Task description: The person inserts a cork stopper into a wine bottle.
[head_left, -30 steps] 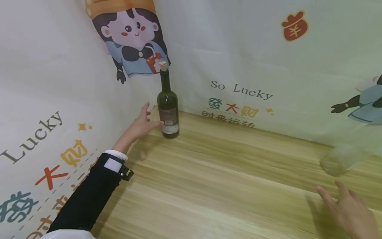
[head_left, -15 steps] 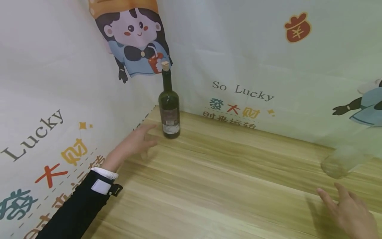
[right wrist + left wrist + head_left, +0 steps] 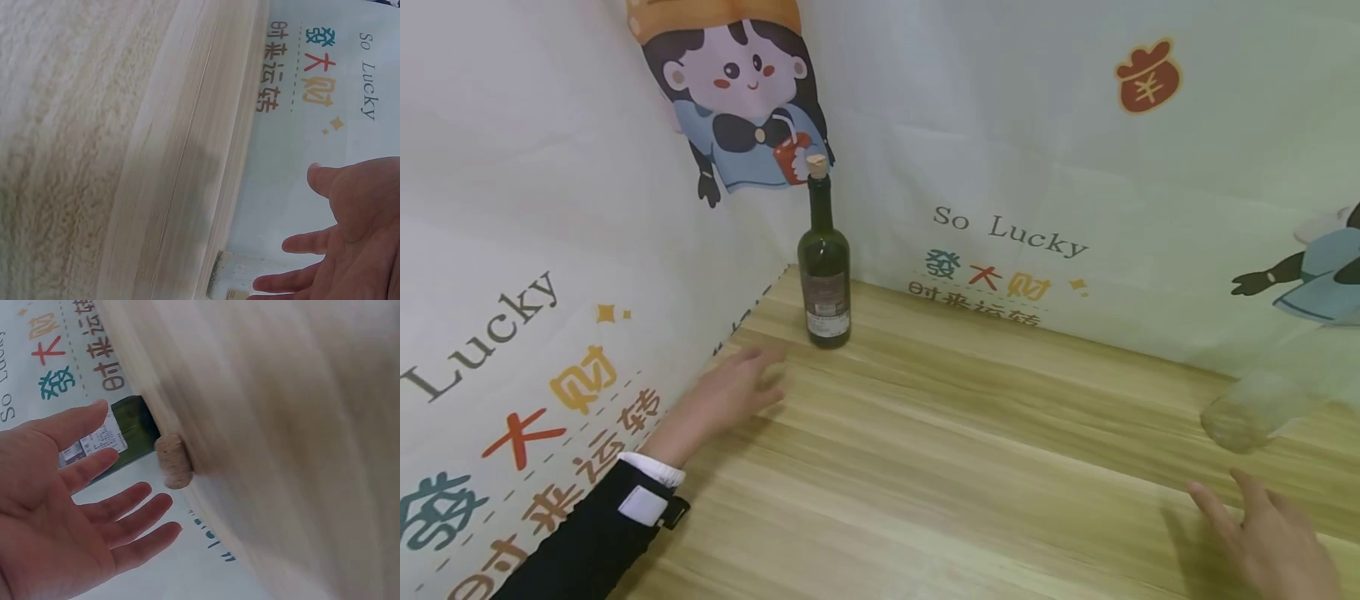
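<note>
A dark green wine bottle (image 3: 825, 279) with a cork stopper (image 3: 817, 166) in its neck stands upright near the back left corner. My left hand (image 3: 726, 400) is over the table in front of it, fingers spread and holding nothing. In the left wrist view a loose cork (image 3: 173, 461) lies on the table beyond my fingertips; in the head view it is hidden by the hand. My right hand (image 3: 1270, 529) hovers at the right, fingers loosely extended, nothing in it. Just beyond it stands a clear glass vessel (image 3: 1236, 423), its upper part hard to make out.
The wooden table (image 3: 940, 433) has a pale wood grain. A printed white cloth (image 3: 887, 125) with lettering and cartoon figures rises along its left and back edges, meeting in a corner behind the bottle.
My left hand has drawn back from beside the bottle toward me and over the loose cork. The right hand stays in about the same place.
</note>
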Demonstrator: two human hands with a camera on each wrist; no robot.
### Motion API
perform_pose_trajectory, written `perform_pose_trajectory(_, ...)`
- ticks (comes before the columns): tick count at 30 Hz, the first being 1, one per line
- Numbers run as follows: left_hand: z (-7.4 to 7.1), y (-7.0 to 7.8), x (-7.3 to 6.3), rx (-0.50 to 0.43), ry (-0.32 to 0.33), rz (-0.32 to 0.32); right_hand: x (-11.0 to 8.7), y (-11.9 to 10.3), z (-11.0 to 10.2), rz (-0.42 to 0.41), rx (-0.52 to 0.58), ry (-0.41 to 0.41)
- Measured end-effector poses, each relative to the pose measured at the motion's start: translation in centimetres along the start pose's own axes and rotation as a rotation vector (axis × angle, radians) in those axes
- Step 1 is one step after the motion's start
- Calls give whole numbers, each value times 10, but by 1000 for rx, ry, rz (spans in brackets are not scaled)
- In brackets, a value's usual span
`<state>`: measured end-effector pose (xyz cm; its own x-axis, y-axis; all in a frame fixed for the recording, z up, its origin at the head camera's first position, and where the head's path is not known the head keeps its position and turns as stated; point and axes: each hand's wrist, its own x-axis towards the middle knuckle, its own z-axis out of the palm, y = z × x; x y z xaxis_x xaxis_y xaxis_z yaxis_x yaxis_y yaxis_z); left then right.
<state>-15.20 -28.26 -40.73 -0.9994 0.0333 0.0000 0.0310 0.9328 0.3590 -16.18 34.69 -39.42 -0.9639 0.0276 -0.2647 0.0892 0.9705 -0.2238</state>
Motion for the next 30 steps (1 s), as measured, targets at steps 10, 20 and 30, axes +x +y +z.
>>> perform_pose_trajectory(10, 10, -1, -1, 34, -7, 42, -3, 1, -1, -61, -8, 36)
perform_pose_trajectory(20, 12, 2, 2, 52, -22, 108, -2, 2, 1, -91, -13, 43)
perform_pose_trajectory(30, 16, 1, 6, 7, -44, 98, -3, 3, -1, -104, -13, 18)
